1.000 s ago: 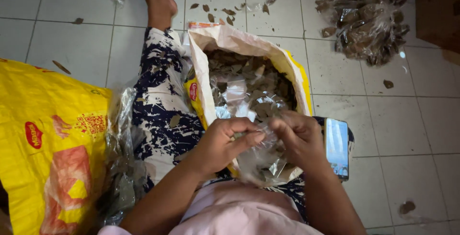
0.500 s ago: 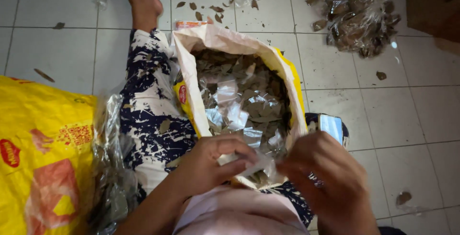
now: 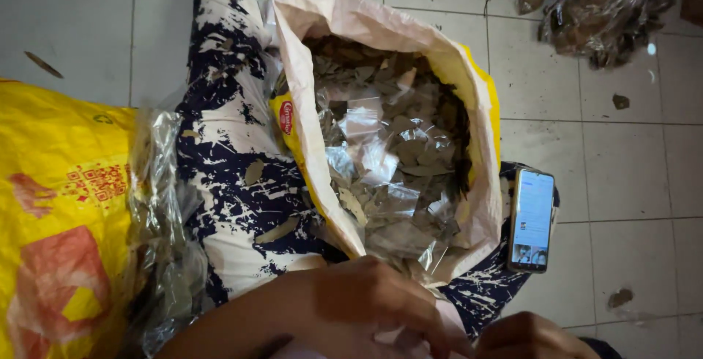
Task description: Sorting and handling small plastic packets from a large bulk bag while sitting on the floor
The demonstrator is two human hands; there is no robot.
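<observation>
An open pale sack (image 3: 366, 22) with a yellow outside stands between my legs. It holds dried grey-green leaves (image 3: 421, 157) and loose clear plastic bags (image 3: 362, 121). My left hand (image 3: 366, 308) is at the bottom edge, just below the sack's mouth, with its fingers curled around something pale that looks like a small clear bag. Only the knuckles of my right hand (image 3: 527, 337) show at the bottom edge, close beside the left; what it holds is hidden.
A phone (image 3: 531, 220) with a lit screen lies on my right leg. A big yellow bag (image 3: 58, 205) and crumpled clear plastic (image 3: 161, 220) lie to the left. Clear packets filled with leaves (image 3: 593, 15) are piled at top right on the tiled floor.
Both hands have drawn back from the sack's mouth to the bottom edge of the view. The clear bag they held is now mostly out of sight.
</observation>
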